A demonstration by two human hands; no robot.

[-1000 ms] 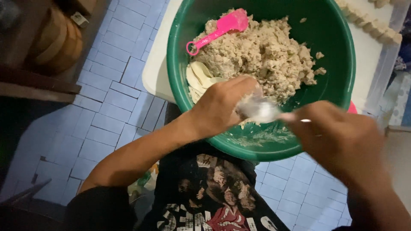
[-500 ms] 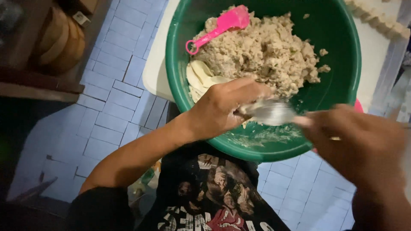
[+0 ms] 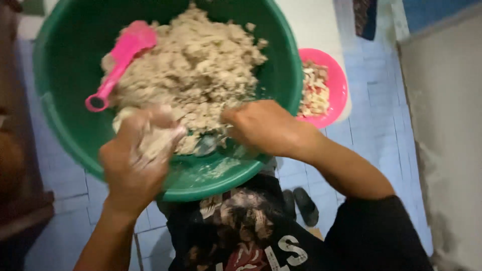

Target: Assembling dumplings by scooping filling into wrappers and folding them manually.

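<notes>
Two hands work at the near edge of a large round green plastic basin (image 3: 65,75) heaped with crumbly beige minced filling (image 3: 196,65).

The left hand (image 3: 135,165) is curled shut around a pale, soft lump of wrapper and filling (image 3: 155,140), just above the basin's near rim. The right hand (image 3: 263,125) grips a metal spoon (image 3: 206,144), whose bowl dips into the filling just beside the lump. A bright pink plastic scoop (image 3: 118,62) lies on the far left of the heap. The basin sits on a white worktop (image 3: 311,25), with a small round pink bowl (image 3: 334,75) of chopped bits to its right, over a pale tiled floor (image 3: 381,115).
</notes>
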